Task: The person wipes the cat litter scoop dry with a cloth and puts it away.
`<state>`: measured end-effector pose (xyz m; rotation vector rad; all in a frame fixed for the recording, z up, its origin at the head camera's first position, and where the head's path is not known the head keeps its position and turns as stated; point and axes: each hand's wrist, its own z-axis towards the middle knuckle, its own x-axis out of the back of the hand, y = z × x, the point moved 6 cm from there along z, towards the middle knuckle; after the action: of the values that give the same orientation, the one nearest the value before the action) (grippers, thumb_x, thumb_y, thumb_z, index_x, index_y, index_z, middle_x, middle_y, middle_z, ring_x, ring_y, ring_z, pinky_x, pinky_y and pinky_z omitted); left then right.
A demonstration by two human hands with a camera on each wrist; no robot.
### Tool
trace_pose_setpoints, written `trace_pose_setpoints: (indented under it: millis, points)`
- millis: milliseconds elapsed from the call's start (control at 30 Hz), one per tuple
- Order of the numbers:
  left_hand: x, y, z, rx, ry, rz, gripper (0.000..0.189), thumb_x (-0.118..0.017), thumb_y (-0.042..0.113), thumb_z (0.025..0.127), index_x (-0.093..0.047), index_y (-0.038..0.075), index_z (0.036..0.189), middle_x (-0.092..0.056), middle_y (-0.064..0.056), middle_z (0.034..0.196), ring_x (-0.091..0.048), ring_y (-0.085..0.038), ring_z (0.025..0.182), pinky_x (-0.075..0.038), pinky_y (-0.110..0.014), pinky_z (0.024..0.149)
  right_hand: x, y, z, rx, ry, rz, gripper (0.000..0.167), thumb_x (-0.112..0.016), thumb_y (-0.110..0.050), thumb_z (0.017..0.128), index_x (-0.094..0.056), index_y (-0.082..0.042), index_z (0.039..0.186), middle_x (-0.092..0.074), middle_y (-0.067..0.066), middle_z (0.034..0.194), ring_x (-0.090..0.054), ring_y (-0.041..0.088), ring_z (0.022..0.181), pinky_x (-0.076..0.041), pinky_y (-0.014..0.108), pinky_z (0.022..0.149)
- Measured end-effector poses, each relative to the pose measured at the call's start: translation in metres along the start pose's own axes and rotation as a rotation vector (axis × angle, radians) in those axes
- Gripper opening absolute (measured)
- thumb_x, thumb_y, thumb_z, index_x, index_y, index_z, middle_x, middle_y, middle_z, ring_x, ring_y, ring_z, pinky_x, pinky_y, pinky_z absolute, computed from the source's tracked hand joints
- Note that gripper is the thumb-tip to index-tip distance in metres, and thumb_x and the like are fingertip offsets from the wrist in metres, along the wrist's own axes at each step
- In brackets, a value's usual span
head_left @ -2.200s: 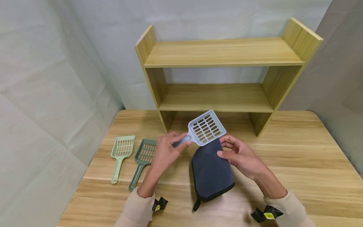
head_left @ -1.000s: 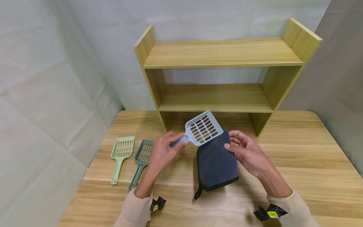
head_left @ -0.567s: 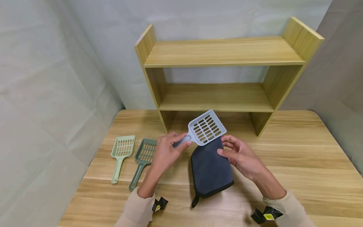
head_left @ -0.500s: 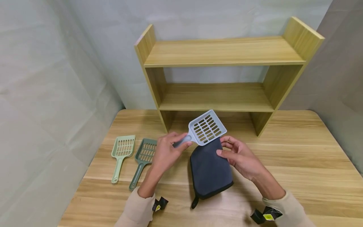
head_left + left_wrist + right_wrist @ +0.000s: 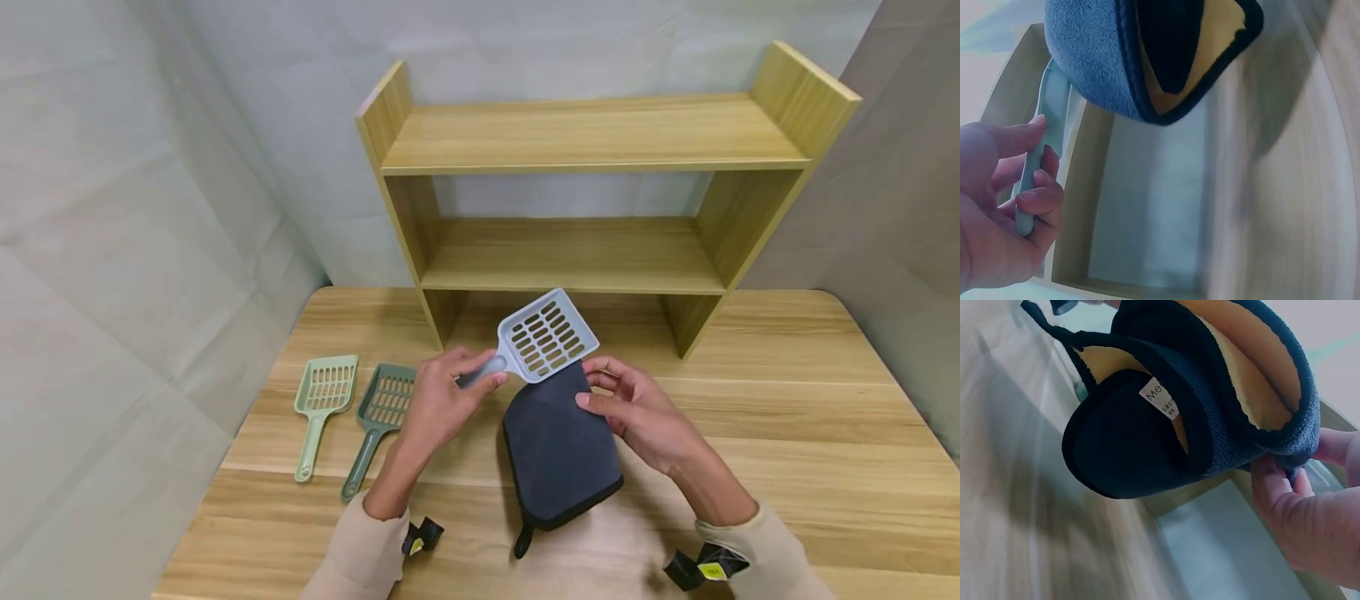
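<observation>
Above wood-grained table, left fingers pinch slotted blue-grey scoop; right fingers pinch plush navy mitt.

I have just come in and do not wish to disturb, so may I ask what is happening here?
A person holds a pale blue slotted scoop by its handle in the left hand. The right hand pinches a dark blue mitt-like cloth above the table. Two green scoops, one light and one dark, lie to the left; a wooden shelf stands behind.
</observation>
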<state>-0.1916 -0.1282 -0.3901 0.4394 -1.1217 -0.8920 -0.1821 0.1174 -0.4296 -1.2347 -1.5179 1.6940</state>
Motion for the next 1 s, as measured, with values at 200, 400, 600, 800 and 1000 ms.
trace_pose_setpoints:
  millis: [200, 400, 600, 800, 1000]
  points:
    - [0.004, -0.004, 0.001, 0.018, -0.013, -0.011, 0.04, -0.091, 0.019, 0.087, -0.08, 0.003, 0.123, -0.081, -0.01, 0.102, -0.069, -0.022, 0.084, -0.048, -0.025, 0.07, 0.009, -0.013, -0.004, 0.048, 0.0, 0.03, 0.031, -0.062, 0.006, 0.103, -0.059, -0.014, 0.126, -0.065, -0.003, 0.113, -0.071, 0.007, 0.087, -0.06, 0.02, 0.073]
    - [0.009, -0.005, 0.002, 0.022, -0.027, -0.012, 0.04, -0.091, 0.017, 0.087, -0.08, 0.003, 0.122, -0.082, -0.012, 0.104, -0.069, -0.021, 0.084, -0.049, -0.026, 0.071, 0.017, -0.022, -0.007, 0.092, 0.024, 0.039, 0.031, -0.06, 0.007, 0.103, -0.06, -0.015, 0.125, -0.067, -0.004, 0.112, -0.07, 0.006, 0.086, -0.059, 0.019, 0.071]
    - [0.011, -0.005, 0.002, 0.006, -0.032, -0.011, 0.038, -0.091, 0.014, 0.087, -0.08, 0.001, 0.121, -0.081, -0.013, 0.101, -0.066, -0.021, 0.082, -0.047, -0.024, 0.069, 0.018, -0.022, -0.007, 0.094, 0.054, 0.031, 0.032, -0.061, 0.008, 0.102, -0.061, -0.016, 0.124, -0.066, -0.005, 0.112, -0.068, 0.004, 0.086, -0.057, 0.017, 0.071]
    - [0.009, -0.005, 0.002, -0.002, -0.029, 0.027, 0.037, -0.09, 0.016, 0.087, -0.081, 0.002, 0.12, -0.081, -0.012, 0.101, -0.065, -0.02, 0.079, -0.046, -0.023, 0.067, 0.013, -0.016, -0.005, 0.069, 0.053, 0.031, 0.032, -0.063, 0.007, 0.102, -0.06, -0.016, 0.124, -0.064, -0.005, 0.112, -0.066, 0.003, 0.084, -0.054, 0.014, 0.069]
    - [0.005, -0.002, 0.001, -0.01, -0.011, 0.019, 0.037, -0.091, 0.017, 0.087, -0.082, 0.002, 0.119, -0.081, -0.012, 0.099, -0.065, -0.021, 0.078, -0.045, -0.024, 0.067, 0.005, -0.009, -0.004, 0.05, 0.025, 0.018, 0.031, -0.065, 0.006, 0.101, -0.06, -0.014, 0.125, -0.065, -0.003, 0.112, -0.067, 0.004, 0.086, -0.056, 0.016, 0.072]
